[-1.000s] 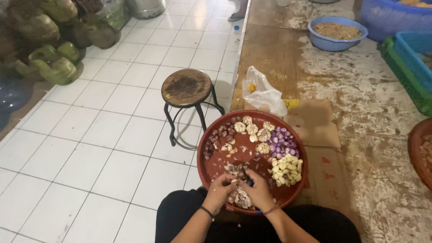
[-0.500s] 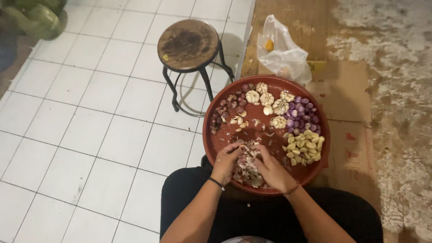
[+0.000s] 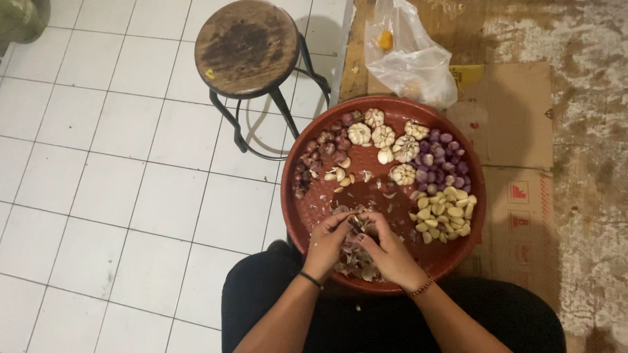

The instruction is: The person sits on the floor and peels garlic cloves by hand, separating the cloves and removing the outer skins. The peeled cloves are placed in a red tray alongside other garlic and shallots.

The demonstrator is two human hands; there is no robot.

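A small shallot (image 3: 359, 225) sits pinched between left hand (image 3: 328, 243) and right hand (image 3: 386, 250).

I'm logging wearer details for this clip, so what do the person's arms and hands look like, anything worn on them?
Both forearms are bare, with no sleeves and no gloves in view. The left hand has a thin dark band around its wrist. The right hand has a slim beaded bracelet, reddish-brown, at its wrist. No rings can be made out at this size.
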